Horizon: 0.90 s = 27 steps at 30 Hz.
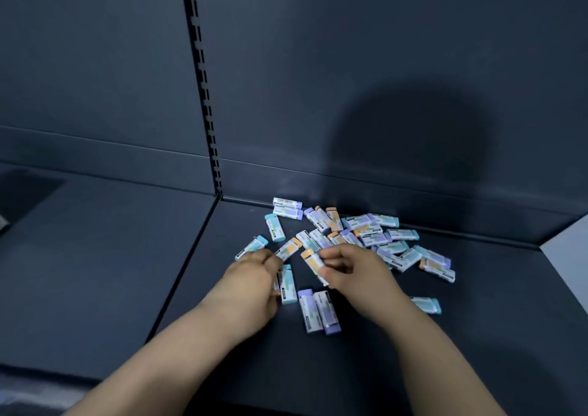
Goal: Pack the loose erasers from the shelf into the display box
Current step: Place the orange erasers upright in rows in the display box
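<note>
Several loose erasers (pixel 375 237) in white sleeves with teal, purple or orange ends lie scattered on a dark shelf (pixel 477 336). My right hand (pixel 353 272) grips an orange-ended eraser (pixel 313 261) between thumb and curled fingers. My left hand (pixel 254 285) has its fingers curled round a teal-ended eraser (pixel 287 283), and its fingertips touch another orange-ended eraser (pixel 288 248). Two purple-ended erasers (pixel 318 310) lie side by side just below my hands. No display box is in view.
The shelf's dark back panel (pixel 381 97) rises right behind the pile, with a slotted upright (pixel 203 91) to the left. A seam (pixel 187 266) divides this shelf from the neighbouring one on the left. A lone teal eraser (pixel 426 305) lies at the right.
</note>
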Motion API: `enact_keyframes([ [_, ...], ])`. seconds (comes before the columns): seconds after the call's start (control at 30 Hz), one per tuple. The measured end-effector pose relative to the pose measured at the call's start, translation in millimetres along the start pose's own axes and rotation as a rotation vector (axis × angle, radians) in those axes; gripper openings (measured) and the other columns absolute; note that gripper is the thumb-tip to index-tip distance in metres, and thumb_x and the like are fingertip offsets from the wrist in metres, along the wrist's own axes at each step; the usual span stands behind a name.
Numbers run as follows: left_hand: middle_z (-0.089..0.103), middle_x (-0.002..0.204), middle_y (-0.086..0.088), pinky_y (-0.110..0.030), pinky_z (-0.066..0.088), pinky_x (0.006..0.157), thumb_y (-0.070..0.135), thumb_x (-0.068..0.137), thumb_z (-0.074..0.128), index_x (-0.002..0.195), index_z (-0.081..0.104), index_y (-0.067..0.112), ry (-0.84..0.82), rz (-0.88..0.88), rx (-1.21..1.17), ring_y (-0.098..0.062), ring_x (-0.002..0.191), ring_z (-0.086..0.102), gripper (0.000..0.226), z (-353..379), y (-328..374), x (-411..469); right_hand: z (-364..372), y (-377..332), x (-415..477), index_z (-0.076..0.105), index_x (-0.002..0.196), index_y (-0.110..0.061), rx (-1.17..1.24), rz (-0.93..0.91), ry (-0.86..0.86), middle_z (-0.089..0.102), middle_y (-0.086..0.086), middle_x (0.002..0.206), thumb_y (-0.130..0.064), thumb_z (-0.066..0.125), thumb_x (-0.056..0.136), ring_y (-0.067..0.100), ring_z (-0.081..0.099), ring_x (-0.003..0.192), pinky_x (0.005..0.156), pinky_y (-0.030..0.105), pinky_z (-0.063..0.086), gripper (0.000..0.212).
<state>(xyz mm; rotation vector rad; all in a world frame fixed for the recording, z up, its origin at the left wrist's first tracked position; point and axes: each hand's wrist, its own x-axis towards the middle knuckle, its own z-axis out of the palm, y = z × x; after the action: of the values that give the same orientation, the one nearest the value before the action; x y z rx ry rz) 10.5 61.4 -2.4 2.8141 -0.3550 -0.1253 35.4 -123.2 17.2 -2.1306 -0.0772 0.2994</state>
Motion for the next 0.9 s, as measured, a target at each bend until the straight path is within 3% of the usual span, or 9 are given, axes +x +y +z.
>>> enact_keyframes([
  [0.1,0.049,0.124,-0.001,-0.021,0.036,0.096,0.027,0.087,0.051,0.132,0.042,0.017,0.042,-0.034,-0.09,-0.019,0.115,0.046,0.047,-3,1,-1,-10,3,-6,0.064,0.099,-0.029,0.017,0.001,0.008,0.064,-0.015,0.093,-0.016,0.065,0.083,-0.005,0.059,0.088,0.082,0.013,0.048,0.02],
  [0.17,0.056,0.104,0.001,-0.019,0.041,0.081,0.029,0.09,0.049,0.125,0.05,0.017,0.078,-0.057,-0.194,-0.016,0.092,0.054,0.036,-9,4,-5,-17,6,-11,0.064,0.099,-0.028,0.03,-0.005,0.022,0.063,-0.016,0.09,-0.013,0.064,0.083,-0.006,0.059,0.082,0.071,0.004,0.046,0.022],
  [0.27,0.06,0.074,0.0,-0.021,0.04,0.061,0.027,0.096,0.042,0.104,0.057,0.019,0.109,-0.1,-0.272,-0.019,0.064,0.055,0.019,-15,7,-9,-24,9,-17,0.06,0.092,-0.035,0.046,-0.007,0.012,0.065,-0.012,0.091,-0.01,0.063,0.083,-0.002,0.06,0.082,0.071,0.008,0.045,0.027],
  [0.37,0.07,0.081,-0.013,-0.021,0.039,0.063,0.022,0.097,0.039,0.107,0.056,0.014,0.161,-0.174,-0.277,-0.026,0.072,0.063,0.021,-16,9,-9,-27,12,-21,0.06,0.09,-0.038,0.052,-0.01,0.005,0.069,-0.009,0.092,-0.008,0.063,0.082,0.002,0.063,0.084,0.076,0.014,0.047,0.032],
  [0.5,0.068,0.098,-0.009,-0.02,0.039,0.071,0.019,0.097,0.04,0.113,0.058,0.014,0.252,-0.227,-0.365,-0.024,0.089,0.063,0.024,-19,11,-9,-30,15,-26,0.061,0.091,-0.036,0.014,-0.02,0.002,0.07,-0.01,0.088,-0.006,0.062,0.082,0.001,0.063,0.084,0.077,0.013,0.045,0.031],
  [0.63,0.066,0.085,-0.002,-0.025,0.053,0.078,0.011,0.098,0.039,0.09,0.057,0.024,0.173,-0.25,-0.818,-0.003,0.065,0.067,0.024,-22,24,-10,-33,19,-30,0.06,0.089,-0.037,-0.01,-0.007,0.02,0.07,-0.01,0.088,-0.007,0.062,0.082,0.003,0.063,0.087,0.083,0.018,0.047,0.031],
  [0.73,0.067,0.078,-0.003,-0.034,0.057,0.076,0.009,0.097,0.042,0.099,0.06,0.013,0.123,-0.283,-0.979,-0.011,0.062,0.067,0.019,-21,36,-8,-37,23,-33,0.064,0.099,-0.03,-0.012,0.03,0.018,0.069,-0.009,0.091,-0.008,0.063,0.082,0.003,0.063,0.087,0.084,0.02,0.049,0.028],
  [0.8,0.067,0.079,-0.008,-0.028,0.058,0.071,0.008,0.096,0.045,0.102,0.06,0.006,0.093,-0.299,-1.015,-0.012,0.061,0.067,0.016,-20,45,-5,-39,27,-35,0.064,0.104,-0.027,-0.031,0.053,0.004,0.07,-0.007,0.095,-0.009,0.061,0.083,0.007,0.065,0.086,0.084,0.022,0.05,0.028],
  [0.9,0.066,0.07,-0.009,-0.025,0.059,0.065,0.012,0.094,0.051,0.091,0.062,0.01,0.029,-0.339,-0.993,-0.014,0.058,0.068,0.011,-18,59,-3,-43,35,-39,0.063,0.108,-0.023,-0.01,0.097,-0.018,0.069,-0.008,0.094,-0.007,0.06,0.085,0.013,0.068,0.081,0.085,0.031,0.054,0.028],
])
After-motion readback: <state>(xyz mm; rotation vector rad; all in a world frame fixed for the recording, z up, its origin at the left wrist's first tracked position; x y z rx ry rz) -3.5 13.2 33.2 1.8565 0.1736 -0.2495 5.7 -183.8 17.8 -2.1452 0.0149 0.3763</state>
